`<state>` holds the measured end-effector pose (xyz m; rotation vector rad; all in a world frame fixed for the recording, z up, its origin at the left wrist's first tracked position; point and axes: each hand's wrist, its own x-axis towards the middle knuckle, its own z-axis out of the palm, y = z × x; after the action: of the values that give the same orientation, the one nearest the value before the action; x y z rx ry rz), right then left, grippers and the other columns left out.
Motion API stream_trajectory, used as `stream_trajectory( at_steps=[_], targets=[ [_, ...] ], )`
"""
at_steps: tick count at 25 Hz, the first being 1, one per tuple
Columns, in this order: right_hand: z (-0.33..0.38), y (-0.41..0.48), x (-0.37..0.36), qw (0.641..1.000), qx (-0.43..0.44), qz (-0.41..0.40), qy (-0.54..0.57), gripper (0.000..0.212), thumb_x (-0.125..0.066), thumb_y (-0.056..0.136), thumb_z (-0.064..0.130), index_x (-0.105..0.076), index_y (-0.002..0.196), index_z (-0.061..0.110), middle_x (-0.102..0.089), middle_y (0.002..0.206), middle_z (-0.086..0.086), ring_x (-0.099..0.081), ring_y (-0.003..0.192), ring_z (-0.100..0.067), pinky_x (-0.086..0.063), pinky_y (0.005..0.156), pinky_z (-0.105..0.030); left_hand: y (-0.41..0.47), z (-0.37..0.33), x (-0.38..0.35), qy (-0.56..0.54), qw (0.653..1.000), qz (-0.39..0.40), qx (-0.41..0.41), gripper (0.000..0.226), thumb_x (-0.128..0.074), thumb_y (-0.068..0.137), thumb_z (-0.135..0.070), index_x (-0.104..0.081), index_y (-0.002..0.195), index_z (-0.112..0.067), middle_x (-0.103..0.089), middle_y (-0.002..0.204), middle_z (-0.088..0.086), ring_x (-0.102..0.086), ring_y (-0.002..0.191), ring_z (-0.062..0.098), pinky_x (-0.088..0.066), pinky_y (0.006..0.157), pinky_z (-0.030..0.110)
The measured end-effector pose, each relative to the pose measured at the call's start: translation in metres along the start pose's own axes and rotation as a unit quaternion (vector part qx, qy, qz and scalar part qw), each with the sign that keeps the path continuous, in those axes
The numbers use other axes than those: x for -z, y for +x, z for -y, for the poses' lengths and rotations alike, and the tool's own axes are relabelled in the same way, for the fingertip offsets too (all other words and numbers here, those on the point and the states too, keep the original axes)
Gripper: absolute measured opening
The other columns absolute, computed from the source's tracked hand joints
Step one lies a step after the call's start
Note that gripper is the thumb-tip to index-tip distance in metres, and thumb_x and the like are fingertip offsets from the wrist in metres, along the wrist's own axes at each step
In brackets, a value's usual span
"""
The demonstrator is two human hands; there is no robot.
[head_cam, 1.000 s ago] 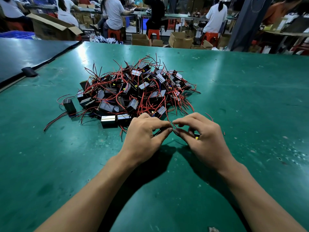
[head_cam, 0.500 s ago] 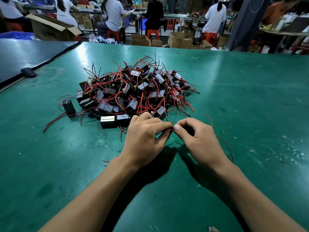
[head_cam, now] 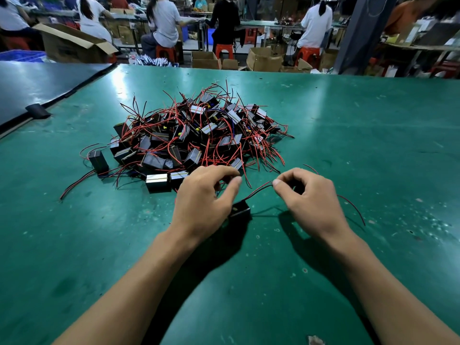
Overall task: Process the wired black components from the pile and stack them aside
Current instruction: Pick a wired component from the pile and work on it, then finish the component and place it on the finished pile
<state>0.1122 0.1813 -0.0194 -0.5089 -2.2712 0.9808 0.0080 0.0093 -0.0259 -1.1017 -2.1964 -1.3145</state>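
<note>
A pile of black box components (head_cam: 196, 138) with red wires lies on the green table (head_cam: 348, 145), just beyond my hands. My left hand (head_cam: 201, 202) is curled over one black component (head_cam: 241, 210), which shows under the base of the thumb. A red wire (head_cam: 258, 190) runs from that component up to my right hand (head_cam: 308, 200), which pinches it between thumb and forefinger. The wire's loose end (head_cam: 353, 207) trails out behind the right hand onto the table. One component (head_cam: 99, 161) stands apart at the pile's left edge.
A dark mat (head_cam: 37, 83) covers the table's far left, with a small black piece (head_cam: 37, 111) at its edge. Cardboard boxes (head_cam: 263, 59) and seated people (head_cam: 164, 23) fill the area beyond the far table edge.
My hands, which met fingertip to fingertip, have drawn apart. The right hand has pulled the wire rightward, and the black component now shows under the left hand.
</note>
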Motion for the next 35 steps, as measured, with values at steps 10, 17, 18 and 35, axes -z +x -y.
stream_trajectory(
  at_steps=[10, 17, 18, 35],
  targets=[
    [-0.001, -0.006, -0.007, 0.984, 0.135, -0.102, -0.055, 0.018, -0.067, 0.089, 0.022, -0.067, 0.107, 0.024, -0.055, 0.095, 0.011, -0.052, 0.079, 0.002, -0.042, 0.074, -0.017, -0.005, 0.004, -0.003, 0.024, 0.995, 0.079, 0.063, 0.015, -0.063, 0.092, -0.03, -0.074, 0.09, -0.021, -0.071, 0.073, -0.007, -0.064, 0.065, 0.015, -0.053, 0.067, 0.036],
    [-0.005, -0.017, -0.027, 0.97, 0.142, 0.132, -0.147, 0.015, -0.064, 0.093, 0.033, -0.073, 0.103, 0.028, -0.061, 0.104, 0.013, -0.063, 0.092, -0.015, -0.053, 0.079, -0.035, -0.004, 0.013, -0.006, -0.028, 0.992, 0.019, 0.12, 0.016, -0.063, 0.094, -0.025, -0.073, 0.087, -0.014, -0.069, 0.069, -0.004, -0.065, 0.067, 0.016, -0.053, 0.067, 0.038],
    [-0.01, -0.014, -0.024, 0.974, 0.128, 0.121, -0.143, 0.015, -0.064, 0.092, 0.034, -0.073, 0.101, 0.027, -0.061, 0.102, 0.013, -0.063, 0.091, -0.014, -0.053, 0.081, -0.036, -0.004, 0.013, -0.006, -0.031, 0.992, 0.021, 0.124, 0.017, -0.063, 0.094, -0.025, -0.073, 0.088, -0.014, -0.069, 0.07, -0.003, -0.066, 0.068, 0.016, -0.054, 0.067, 0.038],
    [-0.073, 0.03, 0.029, 0.995, -0.036, -0.056, -0.067, 0.003, -0.074, 0.087, 0.029, -0.074, 0.09, 0.027, -0.064, 0.117, 0.003, -0.063, 0.082, -0.011, -0.045, 0.082, -0.021, -0.008, 0.017, -0.01, -0.029, 0.991, 0.04, 0.123, 0.015, -0.063, 0.094, -0.026, -0.074, 0.09, -0.015, -0.068, 0.07, -0.007, -0.063, 0.063, 0.012, -0.055, 0.061, 0.037]
  ],
)
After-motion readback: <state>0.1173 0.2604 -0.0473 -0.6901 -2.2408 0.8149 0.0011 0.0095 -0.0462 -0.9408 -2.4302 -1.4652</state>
